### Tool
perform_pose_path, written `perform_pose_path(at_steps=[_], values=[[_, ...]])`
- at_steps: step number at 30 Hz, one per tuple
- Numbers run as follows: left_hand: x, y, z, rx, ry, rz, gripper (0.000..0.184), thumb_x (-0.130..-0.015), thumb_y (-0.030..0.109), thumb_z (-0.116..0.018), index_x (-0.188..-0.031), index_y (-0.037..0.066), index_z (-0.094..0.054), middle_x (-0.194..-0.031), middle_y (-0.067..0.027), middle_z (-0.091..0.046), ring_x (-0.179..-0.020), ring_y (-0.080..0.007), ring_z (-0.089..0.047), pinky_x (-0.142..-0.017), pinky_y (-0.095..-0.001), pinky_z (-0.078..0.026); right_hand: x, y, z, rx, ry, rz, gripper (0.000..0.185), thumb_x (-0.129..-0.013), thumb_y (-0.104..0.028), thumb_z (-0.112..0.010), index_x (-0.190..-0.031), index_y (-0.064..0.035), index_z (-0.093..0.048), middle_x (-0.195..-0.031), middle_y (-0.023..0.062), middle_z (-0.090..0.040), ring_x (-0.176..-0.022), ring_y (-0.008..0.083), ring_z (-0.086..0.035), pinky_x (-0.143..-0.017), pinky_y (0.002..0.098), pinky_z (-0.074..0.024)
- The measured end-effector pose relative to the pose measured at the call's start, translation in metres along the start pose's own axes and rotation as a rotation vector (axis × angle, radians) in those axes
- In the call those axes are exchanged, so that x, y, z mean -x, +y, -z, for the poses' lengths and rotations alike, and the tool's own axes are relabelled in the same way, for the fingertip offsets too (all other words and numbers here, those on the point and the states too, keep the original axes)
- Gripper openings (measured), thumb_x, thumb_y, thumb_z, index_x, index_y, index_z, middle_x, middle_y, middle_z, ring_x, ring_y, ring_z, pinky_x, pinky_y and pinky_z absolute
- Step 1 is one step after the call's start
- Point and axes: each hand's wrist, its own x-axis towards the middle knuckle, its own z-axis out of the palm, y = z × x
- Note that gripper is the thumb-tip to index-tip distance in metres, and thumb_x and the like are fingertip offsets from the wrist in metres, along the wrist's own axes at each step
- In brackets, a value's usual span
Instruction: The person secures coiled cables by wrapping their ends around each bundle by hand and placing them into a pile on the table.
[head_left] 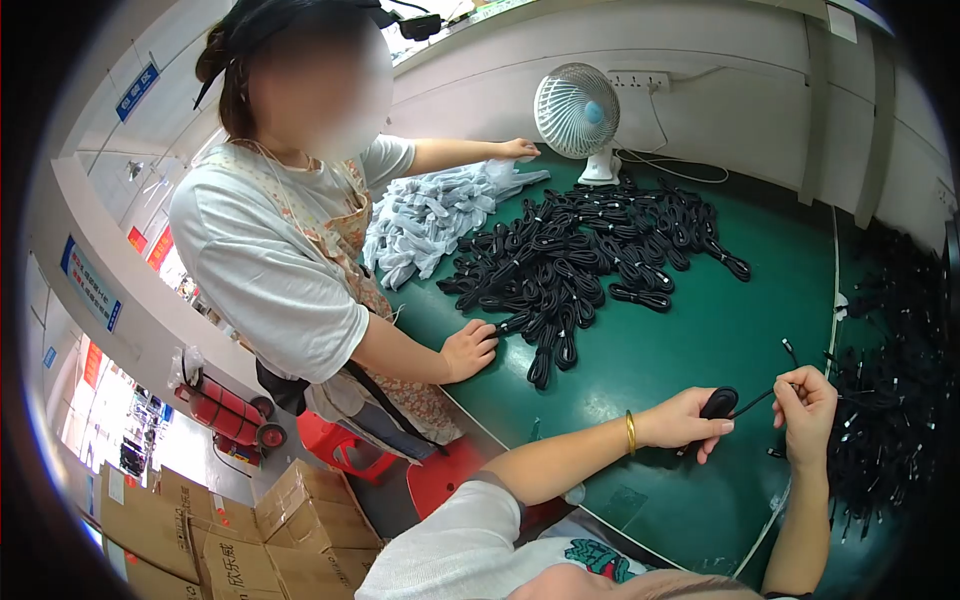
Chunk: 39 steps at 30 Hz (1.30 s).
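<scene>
A coiled black cable [719,403] is gripped in my left hand [684,419], which has a gold bangle at the wrist. From the coil a length of the cable runs to my right hand [806,405], whose fingers pinch it, and a loose end sticks up past them. Both hands are above the green table [620,370] near its front edge. Beyond them lies a large pile of bundled black cables [570,250]. To the right of my right hand hangs a dense mass of black cables [885,400] with metal plugs.
A co-worker [270,240] stands at the left, one hand by the cable pile, the other near white-wrapped bundles [430,215]. A fan [577,112] stands at the back. Red stools [340,445], cardboard boxes [235,555] and a red cylinder [222,408] are lower left.
</scene>
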Motion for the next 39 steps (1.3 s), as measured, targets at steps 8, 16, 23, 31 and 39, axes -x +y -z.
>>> perform_pose_path(at_steps=[8, 16, 23, 31, 39], values=[[0.001, 0.005, -0.015, -0.022, 0.090, -0.136, 0.016, -0.089, 0.019, -0.047, -0.089, 0.003, -0.053, -0.069, -0.0010, -0.053, -0.056, -0.0056, -0.050, -0.050, -0.0192, -0.042, 0.010, -0.020, -0.012, 0.243, -0.287, 0.016, 0.003, -0.074, 0.003, -0.058, -0.073, 0.0036, -0.056, -0.062, 0.0026, -0.055, -0.052, 0.0068, -0.050, -0.046, 0.0188, -0.0384], [0.013, 0.016, -0.022, -0.382, 0.059, -0.305, 0.016, -0.086, 0.015, -0.050, -0.077, 0.002, -0.055, -0.067, -0.0028, -0.055, -0.063, -0.0096, -0.050, -0.059, -0.0254, -0.043, 0.015, -0.025, -0.005, 0.242, -0.411, 0.034, 0.008, -0.072, 0.000, -0.061, -0.071, -0.0005, -0.053, -0.058, 0.0006, -0.053, -0.051, 0.0040, -0.049, -0.044, 0.0176, -0.0365], [-0.003, 0.009, -0.018, 0.262, 0.413, -0.120, 0.014, -0.087, 0.017, -0.049, -0.078, 0.007, -0.052, -0.057, 0.0013, -0.046, -0.047, -0.0076, -0.040, -0.043, -0.0205, -0.034, 0.005, 0.011, -0.030, -0.165, -0.239, -0.137, 0.042, -0.080, -0.001, -0.058, -0.116, 0.0004, -0.036, -0.081, 0.0044, -0.051, -0.065, 0.0063, -0.049, -0.054, 0.0185, -0.0404], [-0.011, 0.003, 0.022, 0.932, 0.341, -0.352, 0.020, -0.089, 0.023, -0.044, -0.097, 0.005, -0.048, -0.078, -0.0020, -0.046, -0.072, -0.0146, -0.043, -0.069, -0.0304, -0.039, 0.023, 0.023, -0.048, 0.747, -0.391, 0.431, 0.044, -0.060, -0.009, -0.073, -0.095, -0.0031, -0.046, -0.103, 0.0130, -0.049, -0.085, 0.0296, -0.055, -0.070, 0.0347, -0.0477], [-0.008, 0.001, 0.002, 0.647, 0.198, -0.231, 0.048, -0.079, 0.011, -0.057, -0.122, 0.003, -0.036, -0.111, -0.0103, -0.051, -0.107, -0.0233, -0.047, -0.094, -0.0397, -0.035, 0.019, 0.037, -0.047, 0.514, -0.081, 0.503, 0.038, -0.062, -0.001, -0.069, -0.094, -0.0022, -0.046, -0.095, 0.0141, -0.056, -0.081, 0.0289, -0.058, -0.066, 0.0326, -0.0493]])
